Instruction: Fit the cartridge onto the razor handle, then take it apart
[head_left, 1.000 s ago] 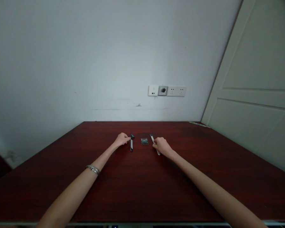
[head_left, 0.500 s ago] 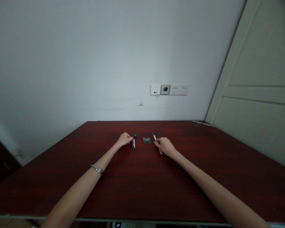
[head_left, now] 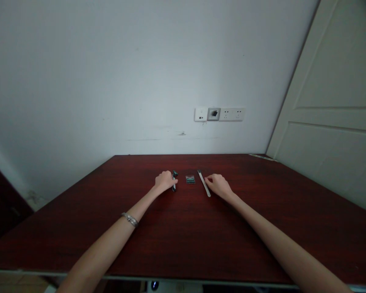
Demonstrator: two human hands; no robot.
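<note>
My left hand is closed round the handle of a razor, with the thumb across it. The razor's dark head stands just above my fingers, and part of the handle is hidden. A slim pale stick with a dark tip lies slanted on the table; its exact kind is unclear. Beside it on the right, my right hand rests with bent fingers and a small gap between thumb and forefinger. Those fingertips are at the stick's edge, not wrapped round it. Between both hands lies a small clear case with dark green contents.
The dark red wooden table meets a white wall at the back. Sockets and switches are set in that wall. A pale panelled door stands on the right, near a thin strip at the table's back corner.
My left hand has shifted right and closed over the razor's handle. My right hand has drawn back rightward off the pale stick, which now shows along its whole length. The view has moved slightly.
</note>
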